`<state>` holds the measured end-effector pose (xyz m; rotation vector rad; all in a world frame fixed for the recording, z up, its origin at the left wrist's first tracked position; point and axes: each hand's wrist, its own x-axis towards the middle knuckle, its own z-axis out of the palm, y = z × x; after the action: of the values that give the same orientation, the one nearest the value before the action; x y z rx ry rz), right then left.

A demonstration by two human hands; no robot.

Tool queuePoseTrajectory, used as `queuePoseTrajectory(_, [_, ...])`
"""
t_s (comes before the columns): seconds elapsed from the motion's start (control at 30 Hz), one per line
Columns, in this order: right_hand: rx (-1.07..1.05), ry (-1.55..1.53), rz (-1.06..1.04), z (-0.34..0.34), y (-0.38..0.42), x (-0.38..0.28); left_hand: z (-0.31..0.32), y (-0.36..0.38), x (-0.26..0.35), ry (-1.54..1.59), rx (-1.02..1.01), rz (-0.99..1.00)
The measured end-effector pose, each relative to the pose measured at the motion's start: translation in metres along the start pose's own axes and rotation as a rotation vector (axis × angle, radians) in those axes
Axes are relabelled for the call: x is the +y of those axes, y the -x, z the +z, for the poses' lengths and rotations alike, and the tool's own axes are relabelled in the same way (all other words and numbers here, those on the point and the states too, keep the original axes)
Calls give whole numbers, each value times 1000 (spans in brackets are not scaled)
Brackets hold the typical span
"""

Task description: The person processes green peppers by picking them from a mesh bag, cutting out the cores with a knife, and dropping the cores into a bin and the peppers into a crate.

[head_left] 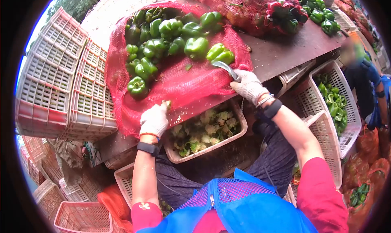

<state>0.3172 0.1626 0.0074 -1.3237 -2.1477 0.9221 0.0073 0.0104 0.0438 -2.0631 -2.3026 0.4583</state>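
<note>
My right hand (247,86), in a white knit glove, is closed around a curved knife (223,66). Its metal blade arcs left, close to a light-green bell pepper (220,54). Nearer to me, my gloved left hand (154,119) is pinched on a small pale-green pepper scrap (168,105) at its fingertips. Both hands are over the near part of a red mesh sack (179,88) spread on the table. Green bell peppers (157,48) lie heaped on the sack, and one whole pepper (137,87) sits nearest my left hand.
Under the table edge, a tub (241,136) contains pepper cores and trimmings. Stacked plastic crates (53,74) rise on the left. At right stand a crate of cut peppers (353,139) and a person in blue (368,80). A full mesh sack (244,9) lies farther back.
</note>
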Motion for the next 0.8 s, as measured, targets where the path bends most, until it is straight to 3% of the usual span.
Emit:
queuePoseTrajectory(0.03, [126,-80,24,13,-4,19,-12,-4,-3,124,104,32])
queuePoseTrajectory(0.13, [173,-557,196,19,3,12,-51,-27,15,194,531,-138])
queuePoseTrajectory(0.17, [217,-449,78,16,8,6,-61,-38,28,294,642,-88])
queuePoseTrajectory(0.2, [369,122,-234,35,-4,34,-70,-58,46,414,785,-17])
queuePoseTrajectory(0.23, [252,-401,133,29,1,15,-66,-83,62,484,911,77])
queuePoseTrajectory(0.27, [248,-515,206,34,-1,16,-67,-103,84,615,866,85])
queuePoseTrajectory(0.33, [212,-463,321,16,4,-5,-63,-140,127,636,828,97])
queuePoseTrajectory(0.4, [268,-436,295,26,-1,8,-51,-170,158,693,563,-18])
queuePoseTrajectory(0.43, [276,-468,294,25,-1,6,-54,-177,167,836,338,-74])
queuePoseTrajectory(0.47, [280,-504,293,23,1,5,-64,-174,176,968,241,-173])
queuePoseTrajectory(0.63, [265,-406,271,23,-2,4,-57,-188,172,1380,288,-439])
queuePoseTrajectory(0.73, [372,-428,160,4,9,-17,-8,-209,161,1527,344,-438])
queuePoseTrajectory(0.77, [405,-439,184,-9,17,-29,-25,-193,164,1734,324,-448])
queuePoseTrajectory(0.8, [561,-463,118,-17,21,-38,-20,-193,161,1765,342,-412])
